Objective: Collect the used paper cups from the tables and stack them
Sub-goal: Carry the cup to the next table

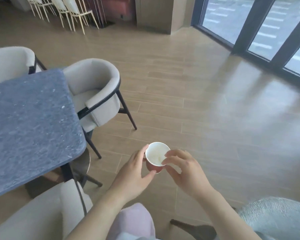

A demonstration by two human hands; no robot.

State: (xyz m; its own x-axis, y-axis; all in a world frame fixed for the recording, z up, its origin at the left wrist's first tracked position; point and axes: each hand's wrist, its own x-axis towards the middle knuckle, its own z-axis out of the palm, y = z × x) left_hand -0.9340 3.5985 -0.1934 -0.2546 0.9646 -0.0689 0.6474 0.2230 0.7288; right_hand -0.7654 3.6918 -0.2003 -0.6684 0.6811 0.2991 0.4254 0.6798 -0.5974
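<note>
1. Well, my left hand (133, 170) wraps the paper cup (157, 154) by its red wall, while my right hand (182, 168) hangs loosely curled at the rim, holding nothing.
2. The cup looks light, thin and crushable, so I'd grip it low and gently.
3. I count one cup. Left of my left hand is one blue table (29, 118), with three grey armchairs (93, 87) around it.

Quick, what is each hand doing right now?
Left hand: holding the paper cup.
Right hand: fingers curled at its rim; grip cannot be told.
</note>
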